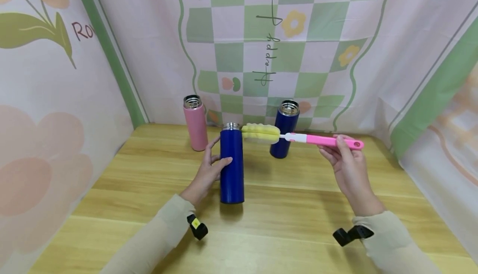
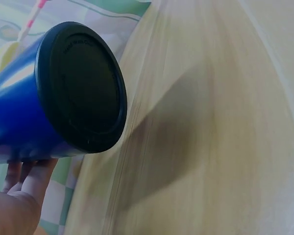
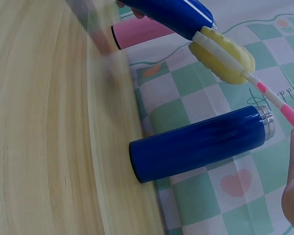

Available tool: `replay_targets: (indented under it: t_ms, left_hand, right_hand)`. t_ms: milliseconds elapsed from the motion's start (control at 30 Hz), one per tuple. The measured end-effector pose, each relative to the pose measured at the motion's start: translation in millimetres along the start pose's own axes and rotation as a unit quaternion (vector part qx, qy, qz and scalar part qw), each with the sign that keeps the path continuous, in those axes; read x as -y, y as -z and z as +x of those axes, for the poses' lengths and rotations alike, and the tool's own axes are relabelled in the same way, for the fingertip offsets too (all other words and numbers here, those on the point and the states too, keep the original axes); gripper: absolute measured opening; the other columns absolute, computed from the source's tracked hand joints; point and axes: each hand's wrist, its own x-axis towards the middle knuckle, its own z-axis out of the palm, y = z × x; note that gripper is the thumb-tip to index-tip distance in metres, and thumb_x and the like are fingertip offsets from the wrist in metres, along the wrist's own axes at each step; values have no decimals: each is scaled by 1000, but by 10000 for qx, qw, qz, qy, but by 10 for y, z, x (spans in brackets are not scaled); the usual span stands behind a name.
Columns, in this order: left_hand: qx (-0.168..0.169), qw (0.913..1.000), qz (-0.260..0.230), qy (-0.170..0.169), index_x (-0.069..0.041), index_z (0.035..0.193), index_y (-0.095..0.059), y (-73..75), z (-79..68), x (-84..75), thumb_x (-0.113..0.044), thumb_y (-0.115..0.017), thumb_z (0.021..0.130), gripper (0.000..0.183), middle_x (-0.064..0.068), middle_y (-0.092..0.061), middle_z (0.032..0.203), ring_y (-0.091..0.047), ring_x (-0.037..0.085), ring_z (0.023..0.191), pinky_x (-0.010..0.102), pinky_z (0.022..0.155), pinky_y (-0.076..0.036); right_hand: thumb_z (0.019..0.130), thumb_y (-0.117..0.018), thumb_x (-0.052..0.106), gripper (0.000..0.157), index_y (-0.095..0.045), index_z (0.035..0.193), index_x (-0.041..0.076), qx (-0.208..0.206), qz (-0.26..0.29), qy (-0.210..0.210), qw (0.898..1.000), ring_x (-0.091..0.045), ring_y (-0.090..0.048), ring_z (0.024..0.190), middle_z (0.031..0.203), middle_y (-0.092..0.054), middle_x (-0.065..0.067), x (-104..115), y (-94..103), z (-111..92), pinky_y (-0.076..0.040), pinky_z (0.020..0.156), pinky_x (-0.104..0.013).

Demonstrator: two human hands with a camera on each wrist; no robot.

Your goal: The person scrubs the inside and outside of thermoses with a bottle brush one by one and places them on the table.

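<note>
A blue bottle (image 1: 232, 178) is gripped by the left hand (image 1: 206, 173) above the table (image 1: 291, 232), a brush (image 1: 297, 137) (head (image 1: 260, 132) by the bottle's neck (image 1: 231, 126)) by the right hand (image 1: 349, 162), with a pink bottle (image 1: 196, 128) beyond the left and a twin bottle (image 1: 281, 151) beyond, between both.

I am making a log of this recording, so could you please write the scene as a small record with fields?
Left hand: holds a dark blue bottle by its side
Held item: lidless, raised off the wooden table
Right hand: grips the pink handle of a sponge brush
Sponge head: yellow, outside the bottle, beside its mouth; contact unclear
Standing at back left: pink bottle, upright, lidless
Standing at back right: second blue bottle, upright, lidless
Backdrop: patterned cloth with green and white checks
</note>
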Motion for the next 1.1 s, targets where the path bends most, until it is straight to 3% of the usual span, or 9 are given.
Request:
replay_targets:
  t_ms: [300,600,1100]
  left_hand:
    - [187,9998,5,33,-48,153,-25,32,7,16,-32,-63,99,68,21,-48,143,-57,39,121,55,89,-52]
    - [-43,9987,492,79,-50,153,-19,15,0,30,-44,-81,84,93,19,-49,140,-58,37,119,59,96,-46]
    - [-235,9996,130,28,-45,152,-20,12,19,11,-45,-81,83,92,15,-60,130,-63,33,112,55,95,-48]
  right_hand:
    - [104,-54,13,18,-58,111,-3,83,-19,-61,9999,-23,-71,95,105,-69,-16,-11,-2,-2,-53,88,-31]
    - [105,-51,13,20,-62,109,-3,217,-59,-64,9997,-22,-71,94,104,-70,-15,-44,13,4,-53,88,-31]
    - [107,-47,9,22,-65,104,-3,510,-187,-380,9978,-24,-72,92,100,-71,-16,-10,56,-75,-54,86,-32]
